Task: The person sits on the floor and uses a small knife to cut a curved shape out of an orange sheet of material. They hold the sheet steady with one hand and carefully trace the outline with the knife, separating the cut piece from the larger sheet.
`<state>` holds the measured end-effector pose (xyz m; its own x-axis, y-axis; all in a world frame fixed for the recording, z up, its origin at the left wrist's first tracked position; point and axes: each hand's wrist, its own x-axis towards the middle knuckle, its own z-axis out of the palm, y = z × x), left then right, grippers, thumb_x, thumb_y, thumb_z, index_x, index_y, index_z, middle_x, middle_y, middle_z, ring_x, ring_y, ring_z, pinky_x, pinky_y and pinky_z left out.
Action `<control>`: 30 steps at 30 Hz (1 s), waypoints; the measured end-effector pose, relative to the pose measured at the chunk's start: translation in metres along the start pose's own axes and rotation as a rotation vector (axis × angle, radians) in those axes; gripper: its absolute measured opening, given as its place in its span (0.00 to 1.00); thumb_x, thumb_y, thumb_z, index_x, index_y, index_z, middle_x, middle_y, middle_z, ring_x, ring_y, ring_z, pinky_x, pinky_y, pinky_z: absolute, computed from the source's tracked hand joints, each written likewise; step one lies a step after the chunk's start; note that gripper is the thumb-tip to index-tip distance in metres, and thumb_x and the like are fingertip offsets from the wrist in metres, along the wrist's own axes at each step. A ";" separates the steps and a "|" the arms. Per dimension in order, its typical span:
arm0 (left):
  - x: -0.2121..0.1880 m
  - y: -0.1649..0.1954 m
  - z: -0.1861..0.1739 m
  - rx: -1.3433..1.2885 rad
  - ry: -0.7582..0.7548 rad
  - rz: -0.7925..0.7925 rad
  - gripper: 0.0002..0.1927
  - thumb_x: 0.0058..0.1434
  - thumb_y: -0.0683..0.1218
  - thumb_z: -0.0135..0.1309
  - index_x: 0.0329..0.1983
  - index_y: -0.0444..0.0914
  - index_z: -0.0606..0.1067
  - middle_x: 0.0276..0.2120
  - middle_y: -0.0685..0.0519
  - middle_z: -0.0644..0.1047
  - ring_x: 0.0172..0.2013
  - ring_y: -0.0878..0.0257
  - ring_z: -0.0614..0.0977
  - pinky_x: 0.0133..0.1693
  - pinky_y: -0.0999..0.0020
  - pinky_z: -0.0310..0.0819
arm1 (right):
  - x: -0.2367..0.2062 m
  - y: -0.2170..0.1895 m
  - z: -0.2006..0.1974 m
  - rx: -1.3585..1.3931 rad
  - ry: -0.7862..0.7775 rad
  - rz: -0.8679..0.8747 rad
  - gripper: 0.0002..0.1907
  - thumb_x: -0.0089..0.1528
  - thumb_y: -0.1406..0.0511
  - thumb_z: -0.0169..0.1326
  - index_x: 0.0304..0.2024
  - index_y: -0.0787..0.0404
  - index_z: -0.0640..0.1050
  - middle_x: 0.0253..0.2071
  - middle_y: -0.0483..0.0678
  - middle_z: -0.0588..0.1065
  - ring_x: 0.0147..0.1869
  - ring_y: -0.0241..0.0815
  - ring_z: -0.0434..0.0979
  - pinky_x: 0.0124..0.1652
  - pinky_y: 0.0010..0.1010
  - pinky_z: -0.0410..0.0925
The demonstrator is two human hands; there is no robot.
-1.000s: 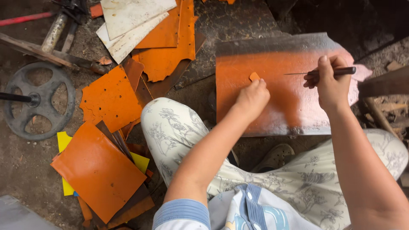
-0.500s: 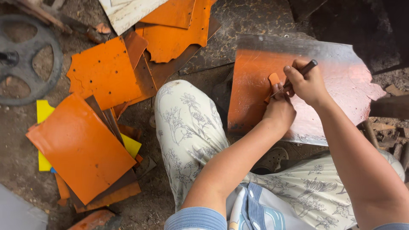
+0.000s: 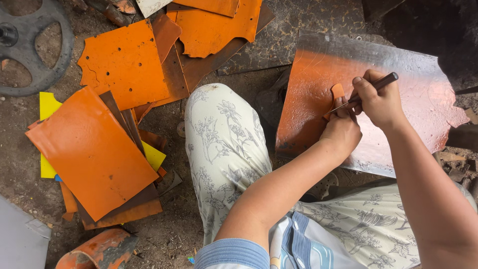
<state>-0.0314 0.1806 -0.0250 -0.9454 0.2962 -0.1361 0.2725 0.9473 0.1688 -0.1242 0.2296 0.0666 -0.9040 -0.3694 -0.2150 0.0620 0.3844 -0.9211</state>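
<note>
Head view, small orange piece point(image 3: 337, 92) above left hand point(image 3: 342, 130) grip, beside right hand's point(image 3: 379, 102) tool point(image 3: 371, 88)

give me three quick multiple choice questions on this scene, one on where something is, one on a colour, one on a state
1. Where does the spoked wheel lie?
A. top left on the ground
B. on the metal sheet
C. on the person's lap

2. What colour is the top sheet of the stack at the left?
A. green
B. orange
C. white

3. What is the right hand doing?
A. resting open on the knee
B. gripping a thin tool
C. lifting the wheel

Answers:
1. A, the grey wheel sits on the dirt in the upper left corner.
2. B, the big flat sheet on top is orange, with yellow showing under it.
3. B, the right hand is closed round a dark-handled tool whose tip meets the small orange piece that the left hand steadies on the metal sheet.
</note>
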 end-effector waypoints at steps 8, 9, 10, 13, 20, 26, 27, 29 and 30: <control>0.002 0.000 -0.002 0.054 0.227 -0.076 0.20 0.56 0.46 0.54 0.46 0.27 0.79 0.56 0.26 0.72 0.60 0.26 0.71 0.46 0.47 0.81 | 0.007 -0.001 -0.001 -0.062 -0.059 -0.021 0.17 0.72 0.67 0.52 0.28 0.63 0.69 0.25 0.49 0.74 0.24 0.34 0.72 0.23 0.27 0.65; 0.001 0.000 -0.003 0.067 0.262 -0.088 0.21 0.55 0.46 0.53 0.47 0.26 0.78 0.56 0.26 0.72 0.60 0.26 0.70 0.48 0.45 0.81 | 0.007 -0.002 -0.002 -0.069 -0.065 -0.020 0.17 0.72 0.66 0.52 0.28 0.64 0.69 0.26 0.49 0.74 0.24 0.34 0.72 0.23 0.27 0.65; 0.000 -0.001 -0.004 0.098 0.254 -0.074 0.22 0.56 0.45 0.53 0.49 0.25 0.78 0.57 0.25 0.71 0.61 0.25 0.70 0.50 0.45 0.80 | 0.008 -0.003 -0.002 -0.076 -0.074 -0.017 0.17 0.72 0.66 0.52 0.28 0.64 0.69 0.26 0.50 0.74 0.24 0.35 0.73 0.23 0.27 0.65; -0.005 -0.007 -0.008 0.177 0.238 -0.038 0.22 0.59 0.43 0.52 0.53 0.23 0.76 0.59 0.22 0.69 0.60 0.26 0.71 0.52 0.48 0.80 | 0.016 -0.011 -0.006 -0.191 -0.129 -0.029 0.15 0.70 0.65 0.53 0.28 0.63 0.71 0.23 0.49 0.74 0.24 0.35 0.77 0.20 0.29 0.66; -0.005 -0.015 -0.022 0.178 0.239 -0.011 0.22 0.59 0.40 0.51 0.52 0.19 0.74 0.58 0.16 0.67 0.58 0.24 0.73 0.34 0.59 0.85 | 0.044 -0.028 -0.010 -0.636 -0.138 -0.574 0.19 0.70 0.66 0.59 0.25 0.63 0.70 0.17 0.47 0.69 0.20 0.38 0.71 0.22 0.31 0.63; -0.009 -0.015 -0.029 0.199 0.217 0.014 0.21 0.59 0.40 0.51 0.52 0.21 0.75 0.60 0.17 0.66 0.60 0.25 0.72 0.41 0.60 0.85 | 0.044 -0.025 -0.005 -0.665 -0.098 -0.485 0.19 0.69 0.66 0.59 0.26 0.63 0.69 0.17 0.48 0.68 0.19 0.40 0.66 0.22 0.32 0.61; -0.010 -0.016 -0.030 0.200 0.185 0.027 0.20 0.60 0.40 0.51 0.52 0.22 0.75 0.60 0.17 0.66 0.60 0.25 0.72 0.39 0.61 0.85 | 0.043 -0.025 -0.007 -0.642 -0.076 -0.434 0.18 0.69 0.67 0.59 0.26 0.62 0.69 0.18 0.48 0.69 0.19 0.38 0.68 0.21 0.32 0.61; -0.013 -0.017 -0.034 0.207 0.182 0.021 0.21 0.59 0.40 0.50 0.53 0.22 0.75 0.60 0.18 0.66 0.60 0.26 0.72 0.38 0.63 0.85 | 0.038 -0.024 -0.010 -0.558 -0.035 -0.405 0.18 0.70 0.68 0.59 0.26 0.61 0.68 0.19 0.47 0.70 0.21 0.35 0.69 0.21 0.30 0.61; -0.014 -0.019 -0.037 0.211 0.182 0.016 0.21 0.59 0.39 0.50 0.54 0.22 0.75 0.61 0.19 0.66 0.60 0.27 0.72 0.37 0.63 0.85 | 0.034 -0.023 -0.012 -0.498 -0.011 -0.430 0.19 0.71 0.68 0.58 0.26 0.61 0.67 0.20 0.46 0.71 0.23 0.34 0.70 0.22 0.30 0.60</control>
<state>-0.0299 0.1544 0.0097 -0.9521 0.3022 0.0456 0.3005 0.9529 -0.0407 -0.1617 0.2178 0.0840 -0.7998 -0.5853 0.1330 -0.5095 0.5449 -0.6660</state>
